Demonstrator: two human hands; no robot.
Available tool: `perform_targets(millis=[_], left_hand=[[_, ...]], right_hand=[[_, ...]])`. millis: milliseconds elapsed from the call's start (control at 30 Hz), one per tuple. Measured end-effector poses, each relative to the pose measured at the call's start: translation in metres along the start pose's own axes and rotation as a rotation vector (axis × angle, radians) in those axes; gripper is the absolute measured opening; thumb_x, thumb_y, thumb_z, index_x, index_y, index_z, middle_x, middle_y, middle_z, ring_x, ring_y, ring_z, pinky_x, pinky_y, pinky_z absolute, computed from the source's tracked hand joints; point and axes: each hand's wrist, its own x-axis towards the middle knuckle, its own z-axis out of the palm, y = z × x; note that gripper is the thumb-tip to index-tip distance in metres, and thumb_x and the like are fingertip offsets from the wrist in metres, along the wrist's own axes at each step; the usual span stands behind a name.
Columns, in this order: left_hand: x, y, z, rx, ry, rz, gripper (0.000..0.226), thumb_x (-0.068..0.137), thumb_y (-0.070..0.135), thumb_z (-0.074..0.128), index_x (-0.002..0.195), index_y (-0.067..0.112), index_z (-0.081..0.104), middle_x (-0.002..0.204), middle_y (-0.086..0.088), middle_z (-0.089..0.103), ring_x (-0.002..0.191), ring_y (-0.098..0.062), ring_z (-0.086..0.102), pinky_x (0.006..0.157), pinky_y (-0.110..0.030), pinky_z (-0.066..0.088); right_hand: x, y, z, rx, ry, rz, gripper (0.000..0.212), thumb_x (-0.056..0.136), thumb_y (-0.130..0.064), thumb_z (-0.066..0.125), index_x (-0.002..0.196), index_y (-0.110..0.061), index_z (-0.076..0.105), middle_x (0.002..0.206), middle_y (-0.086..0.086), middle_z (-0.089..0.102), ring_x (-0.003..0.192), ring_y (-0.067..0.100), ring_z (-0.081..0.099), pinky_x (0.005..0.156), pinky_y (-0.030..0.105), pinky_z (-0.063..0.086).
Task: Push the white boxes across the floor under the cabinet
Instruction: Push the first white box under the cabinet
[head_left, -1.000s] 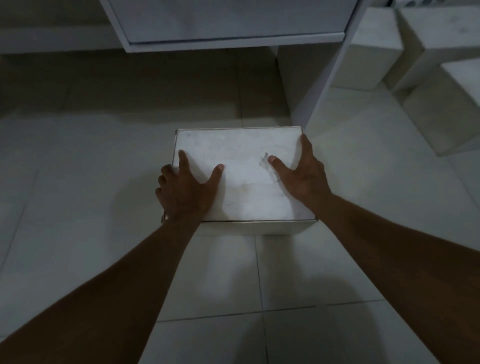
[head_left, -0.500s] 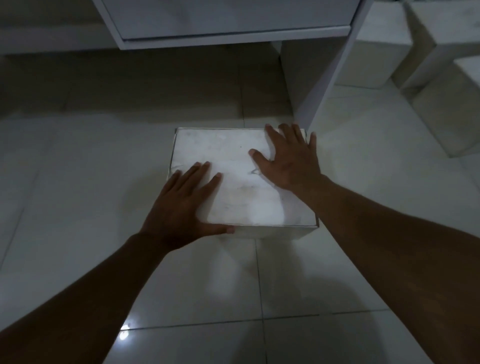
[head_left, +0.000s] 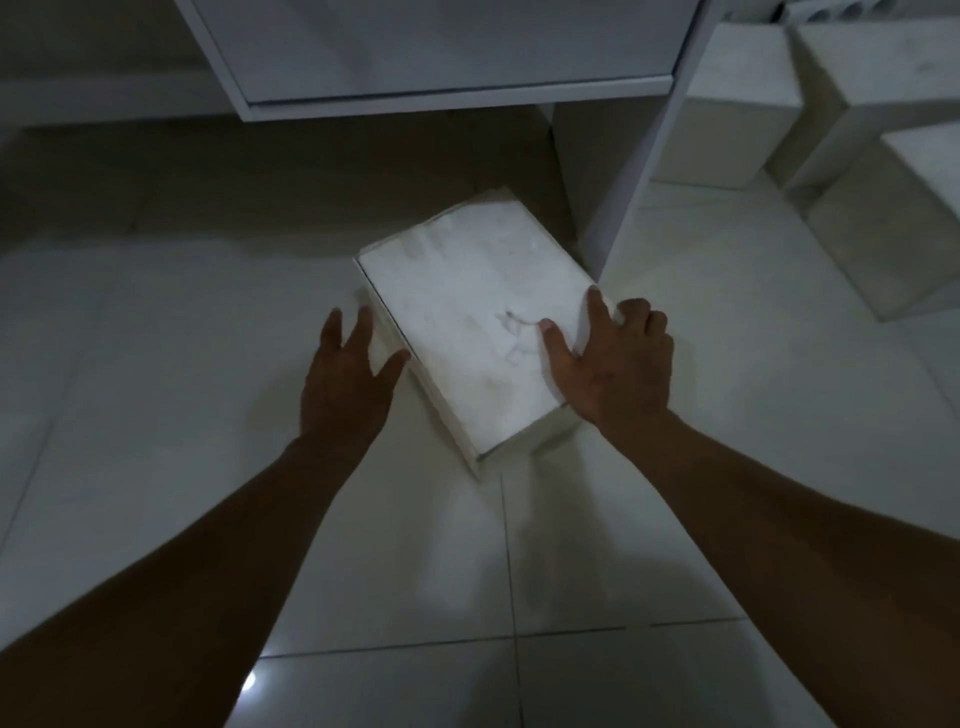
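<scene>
A flat white box (head_left: 467, 312) lies on the tiled floor, turned at an angle, its far corner in the shadow under the white cabinet (head_left: 452, 52). My right hand (head_left: 613, 364) rests on the box's near right edge, thumb on the lid and fingers curled over the side. My left hand (head_left: 348, 379) sits beside the box's left side with fingers spread, fingertips touching or almost touching that side, holding nothing.
The cabinet's white side panel (head_left: 618, 171) stands on the floor just right of the box's far end. Three more white boxes (head_left: 727, 104) stand at the right. The floor under the cabinet (head_left: 208, 171) is dark.
The box has turned from square to angled, its far end swinging right and forward toward the cabinet. My left hand slid off the lid to the left side; my right hand moved to the right edge.
</scene>
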Motion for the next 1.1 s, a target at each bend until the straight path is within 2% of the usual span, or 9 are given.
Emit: perform_targets(millis=[67, 133, 233, 367, 500, 567, 700, 867, 1100], left_hand=[[-0.002, 0.017, 0.004, -0.156, 0.059, -0.033, 0.042, 0.098, 0.029, 0.05, 0.136, 0.01, 0.052, 0.127, -0.021, 0.06, 0.12, -0.037, 0.055, 0.097, -0.042, 0.046], [-0.005, 0.033, 0.006, -0.244, 0.056, -0.103, 0.043, 0.097, 0.038, 0.046, 0.13, 0.012, 0.053, 0.118, -0.018, 0.066, 0.111, -0.036, 0.06, 0.092, -0.038, 0.048], [-0.01, 0.042, 0.008, -0.302, -0.069, -0.156, 0.066, 0.095, 0.047, 0.051, 0.152, 0.021, 0.03, 0.148, -0.013, 0.046, 0.133, -0.031, 0.046, 0.109, -0.034, 0.035], [-0.003, 0.046, 0.009, -0.29, -0.161, -0.057, 0.071, 0.096, 0.042, 0.053, 0.156, 0.025, 0.018, 0.161, -0.009, 0.021, 0.145, -0.028, 0.027, 0.115, -0.033, 0.022], [-0.01, 0.039, 0.003, 0.031, -0.142, 0.358, 0.098, 0.078, 0.079, 0.047, 0.155, 0.025, 0.02, 0.164, -0.005, -0.005, 0.151, -0.025, 0.002, 0.118, -0.045, 0.014], [-0.018, 0.035, 0.007, 0.224, -0.242, 0.562, 0.115, 0.067, 0.093, 0.04, 0.156, 0.027, 0.011, 0.163, -0.001, -0.012, 0.15, -0.02, -0.011, 0.12, -0.052, 0.003], [-0.009, 0.037, 0.019, 0.315, -0.241, 0.6, 0.116, 0.066, 0.088, 0.045, 0.156, 0.026, 0.006, 0.164, -0.004, -0.005, 0.151, -0.022, -0.007, 0.118, -0.056, -0.003], [0.022, 0.051, 0.027, 0.261, -0.26, 0.622, 0.113, 0.071, 0.076, 0.059, 0.157, 0.022, 0.008, 0.164, -0.005, -0.005, 0.15, -0.02, -0.007, 0.12, -0.036, -0.007], [0.066, 0.087, 0.039, 0.304, -0.338, 0.582, 0.109, 0.085, 0.051, 0.067, 0.155, 0.011, -0.006, 0.162, -0.01, -0.018, 0.149, -0.023, -0.017, 0.118, -0.036, -0.007]], right_hand=[[-0.013, -0.003, -0.002, 0.004, -0.006, 0.015, 0.077, 0.089, -0.069, 0.037, 0.139, -0.013, 0.051, 0.117, 0.018, 0.056, 0.103, 0.034, 0.051, 0.084, 0.042, 0.043], [-0.025, -0.006, -0.003, 0.028, -0.005, 0.014, 0.077, 0.089, -0.07, 0.034, 0.139, -0.013, 0.05, 0.123, 0.016, 0.054, 0.108, 0.032, 0.05, 0.087, 0.041, 0.042], [-0.039, -0.001, -0.002, 0.065, -0.023, -0.073, 0.078, 0.091, -0.071, 0.034, 0.143, -0.014, 0.046, 0.144, 0.015, 0.044, 0.127, 0.032, 0.043, 0.1, 0.044, 0.038], [-0.045, 0.018, -0.001, 0.254, -0.075, -0.314, 0.084, 0.09, -0.071, 0.041, 0.15, -0.013, 0.039, 0.16, 0.013, 0.027, 0.148, 0.025, 0.022, 0.119, 0.045, 0.021], [-0.048, 0.036, -0.002, 0.308, -0.107, -0.465, 0.091, 0.084, -0.065, 0.059, 0.151, -0.008, 0.035, 0.161, 0.011, 0.026, 0.15, 0.023, 0.017, 0.12, 0.049, 0.019], [-0.049, 0.043, 0.002, 0.293, -0.06, -0.441, 0.086, 0.084, -0.06, 0.062, 0.148, -0.006, 0.041, 0.157, 0.011, 0.035, 0.148, 0.023, 0.024, 0.117, 0.052, 0.025], [-0.042, 0.049, 0.012, 0.29, -0.042, -0.398, 0.083, 0.086, -0.06, 0.063, 0.146, -0.007, 0.044, 0.154, 0.007, 0.041, 0.147, 0.019, 0.028, 0.118, 0.05, 0.025], [-0.014, 0.051, 0.016, 0.3, -0.054, -0.339, 0.088, 0.083, -0.061, 0.068, 0.147, -0.006, 0.042, 0.155, 0.009, 0.039, 0.147, 0.022, 0.026, 0.119, 0.051, 0.023], [0.031, 0.043, 0.014, 0.647, -0.275, 0.046, 0.123, 0.075, -0.049, 0.082, 0.157, -0.013, -0.001, 0.166, 0.0, 0.005, 0.15, 0.013, 0.007, 0.114, 0.019, 0.009]])
